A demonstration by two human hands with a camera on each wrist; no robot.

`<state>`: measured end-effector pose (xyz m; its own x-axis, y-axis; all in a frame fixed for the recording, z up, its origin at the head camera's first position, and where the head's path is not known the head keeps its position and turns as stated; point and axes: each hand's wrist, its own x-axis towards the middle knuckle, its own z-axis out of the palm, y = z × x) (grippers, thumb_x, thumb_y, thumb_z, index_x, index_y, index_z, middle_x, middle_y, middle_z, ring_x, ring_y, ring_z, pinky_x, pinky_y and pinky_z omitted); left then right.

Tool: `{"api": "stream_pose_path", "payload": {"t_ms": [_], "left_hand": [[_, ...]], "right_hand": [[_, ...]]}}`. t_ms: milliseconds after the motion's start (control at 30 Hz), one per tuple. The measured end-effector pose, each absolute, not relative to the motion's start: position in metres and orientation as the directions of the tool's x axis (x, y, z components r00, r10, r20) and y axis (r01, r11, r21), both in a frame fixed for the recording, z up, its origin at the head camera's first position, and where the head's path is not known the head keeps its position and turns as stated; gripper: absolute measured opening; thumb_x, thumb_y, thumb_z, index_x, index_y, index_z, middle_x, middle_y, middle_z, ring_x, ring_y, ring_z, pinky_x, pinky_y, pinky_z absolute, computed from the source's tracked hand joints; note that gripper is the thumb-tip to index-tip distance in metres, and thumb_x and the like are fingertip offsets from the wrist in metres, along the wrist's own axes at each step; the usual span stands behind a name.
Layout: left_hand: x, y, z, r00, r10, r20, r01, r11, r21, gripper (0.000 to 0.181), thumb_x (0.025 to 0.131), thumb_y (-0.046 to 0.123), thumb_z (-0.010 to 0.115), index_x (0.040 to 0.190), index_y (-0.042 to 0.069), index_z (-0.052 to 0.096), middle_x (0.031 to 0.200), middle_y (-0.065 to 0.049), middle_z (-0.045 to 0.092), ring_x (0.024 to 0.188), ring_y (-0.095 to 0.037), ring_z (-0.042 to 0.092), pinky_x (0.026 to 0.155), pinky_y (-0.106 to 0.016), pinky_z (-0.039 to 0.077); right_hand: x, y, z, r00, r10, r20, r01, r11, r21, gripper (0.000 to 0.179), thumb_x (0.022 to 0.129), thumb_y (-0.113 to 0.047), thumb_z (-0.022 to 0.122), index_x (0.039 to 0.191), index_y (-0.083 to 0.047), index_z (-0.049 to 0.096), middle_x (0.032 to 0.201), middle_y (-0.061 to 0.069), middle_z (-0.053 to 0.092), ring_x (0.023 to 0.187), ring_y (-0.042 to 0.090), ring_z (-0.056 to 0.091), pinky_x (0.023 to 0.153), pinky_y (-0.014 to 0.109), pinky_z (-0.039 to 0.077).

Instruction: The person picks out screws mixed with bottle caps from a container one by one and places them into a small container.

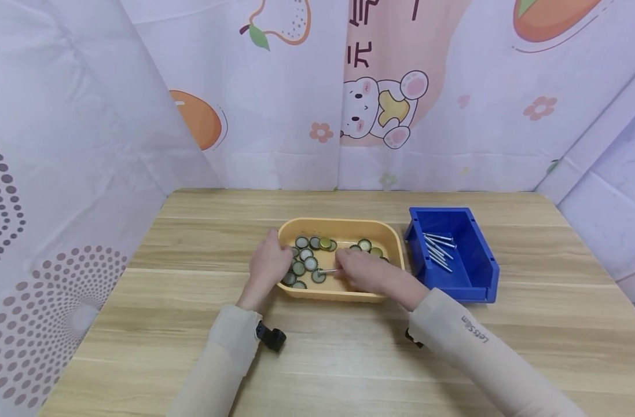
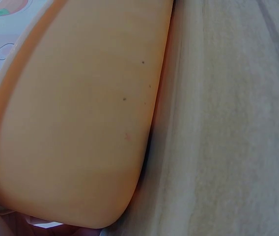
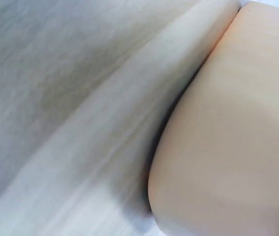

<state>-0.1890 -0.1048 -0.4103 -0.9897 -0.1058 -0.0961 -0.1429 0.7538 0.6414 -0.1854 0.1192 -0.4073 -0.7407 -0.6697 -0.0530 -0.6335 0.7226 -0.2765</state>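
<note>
A yellow-orange plastic tray [image 1: 343, 296] with rounded corners stands on the wooden table and holds many bottle caps [image 1: 310, 264]. My left hand [image 1: 269, 262] grips its left end at the rim; in the left wrist view, part of that hand shows at the lower left, against the tray's outer wall [image 2: 80, 113]. Inside the tray, my right hand [image 1: 363, 269] holds a long silver screw [image 1: 327, 271], its head pointing left over a cap. The thread is too small to make out. In the right wrist view only the tray's outer wall [image 3: 228, 132] and table show clearly.
To the tray's right stands a blue open-front bin [image 1: 470, 255] with several similar silver screws [image 1: 438, 250] in its left part. A printed white curtain [image 1: 275, 116] hangs behind the wooden table [image 1: 192, 243].
</note>
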Motion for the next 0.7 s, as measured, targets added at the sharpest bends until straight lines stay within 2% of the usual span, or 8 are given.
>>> {"api": "stream_pose_path", "payload": {"t_ms": [167,467,700], "left_hand": [[-0.189,-0.1041,-0.4103,-0.99,-0.113,-0.086,-0.142,0.759,0.635,0.038,0.093,0.023,0.052,0.126,0.004,0.05,0.104,-0.016,0.067,0.08,-0.027,0.063,0.062,-0.034,0.043],[-0.189,-0.1033,-0.4099,-0.99,-0.12,-0.081,-0.144,0.764,0.629,0.036,0.092,0.023,0.053,0.123,0.004,0.051,0.104,-0.016,0.067,0.083,-0.029,0.063,0.066,-0.036,0.044],[-0.1888,-0.1032,-0.4095,-0.989,-0.12,-0.087,-0.148,0.763,0.629,0.037,0.093,0.023,0.053,0.124,0.003,0.05,0.105,-0.017,0.067,0.083,-0.029,0.063,0.065,-0.036,0.044]], "right_hand": [[-0.1857,0.1215,-0.4059,-0.778,-0.618,-0.112,-0.56,0.763,-0.323,0.01,0.1,-0.021,0.056,0.101,-0.011,0.054,0.079,-0.002,0.059,0.066,0.011,0.052,0.059,0.026,0.044],[-0.1862,0.1228,-0.398,-0.787,-0.588,-0.188,-0.542,0.803,-0.247,0.015,0.1,-0.025,0.056,0.098,-0.011,0.061,0.081,-0.001,0.059,0.069,0.013,0.053,0.06,0.029,0.046],[-0.1861,0.1242,-0.3986,-0.794,-0.569,-0.213,-0.514,0.816,-0.265,0.018,0.101,-0.026,0.054,0.1,-0.01,0.061,0.084,-0.001,0.061,0.071,0.014,0.055,0.063,0.032,0.047]]}}
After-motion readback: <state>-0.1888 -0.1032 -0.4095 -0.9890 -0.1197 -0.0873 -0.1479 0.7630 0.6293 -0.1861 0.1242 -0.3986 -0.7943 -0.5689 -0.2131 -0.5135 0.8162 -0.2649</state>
